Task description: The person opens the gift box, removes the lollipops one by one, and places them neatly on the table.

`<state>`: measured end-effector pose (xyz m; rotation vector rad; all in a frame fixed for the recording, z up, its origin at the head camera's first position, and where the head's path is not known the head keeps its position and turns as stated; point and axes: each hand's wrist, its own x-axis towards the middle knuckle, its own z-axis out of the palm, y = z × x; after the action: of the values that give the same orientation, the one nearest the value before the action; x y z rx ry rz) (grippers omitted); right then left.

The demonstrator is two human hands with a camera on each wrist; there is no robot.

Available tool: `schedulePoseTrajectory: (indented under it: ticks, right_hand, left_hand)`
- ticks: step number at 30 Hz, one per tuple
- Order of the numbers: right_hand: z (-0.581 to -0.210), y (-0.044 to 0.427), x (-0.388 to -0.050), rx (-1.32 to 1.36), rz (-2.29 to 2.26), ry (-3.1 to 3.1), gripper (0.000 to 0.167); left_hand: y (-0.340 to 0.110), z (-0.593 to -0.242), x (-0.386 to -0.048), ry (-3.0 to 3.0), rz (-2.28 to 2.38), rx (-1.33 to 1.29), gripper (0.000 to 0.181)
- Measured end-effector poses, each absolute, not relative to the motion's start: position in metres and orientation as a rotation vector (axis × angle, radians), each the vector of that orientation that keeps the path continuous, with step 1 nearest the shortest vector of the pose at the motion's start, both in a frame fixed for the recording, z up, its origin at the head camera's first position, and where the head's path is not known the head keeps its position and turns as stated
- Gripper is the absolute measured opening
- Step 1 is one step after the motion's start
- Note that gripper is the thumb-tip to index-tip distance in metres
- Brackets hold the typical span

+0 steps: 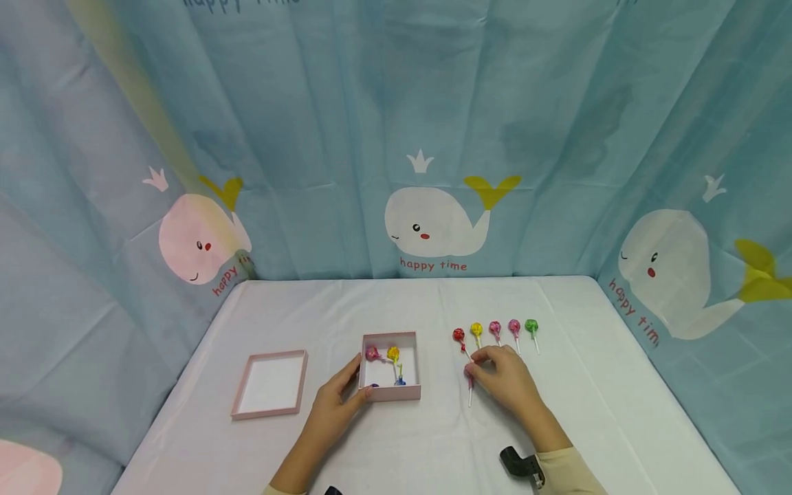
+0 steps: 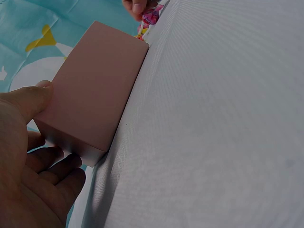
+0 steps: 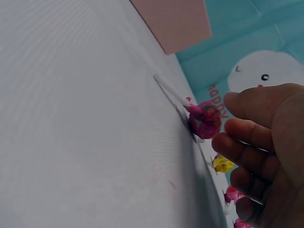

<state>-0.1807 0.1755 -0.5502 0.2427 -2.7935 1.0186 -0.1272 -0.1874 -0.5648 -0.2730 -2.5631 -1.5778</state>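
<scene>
A shallow pink box (image 1: 390, 394) with a white inside stands on the white table, holding several wrapped lollipops. My left hand (image 1: 334, 405) grips its near left corner, thumb on the front wall and fingers along the left side; the left wrist view shows the pink front wall (image 2: 97, 85) close up. To the right, my right hand (image 1: 507, 378) hovers low at the head of a pink lollipop (image 3: 206, 119) lying on the cloth, stick toward me. A gap shows between thumb and index finger in the right wrist view. Just beyond lies a red lollipop (image 1: 458, 334), its stick partly behind my fingers.
Beyond my right hand lies a row with a yellow lollipop (image 1: 476, 329), two pink ones and a green lollipop (image 1: 531, 326). The box's lid (image 1: 269, 414) lies inside-up left of the box. A blue whale-print curtain (image 1: 322, 206) surrounds the table.
</scene>
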Motion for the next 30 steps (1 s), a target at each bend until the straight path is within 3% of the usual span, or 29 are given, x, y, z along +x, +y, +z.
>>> schedulePoseTrajectory:
  ticks: [16,30]
  right_hand:
    - [-0.531,0.174,-0.191,0.46,1.158,-2.668,0.014]
    - [-0.49,0.125,-0.213,0.694,1.153,-2.661,0.013]
  left_hand:
    - [-0.187,-0.566,-0.128,-2.568,-1.576,-0.262,0.075]
    - [-0.187,-0.567,-0.126,-2.55,-1.54,-0.302,0.074]
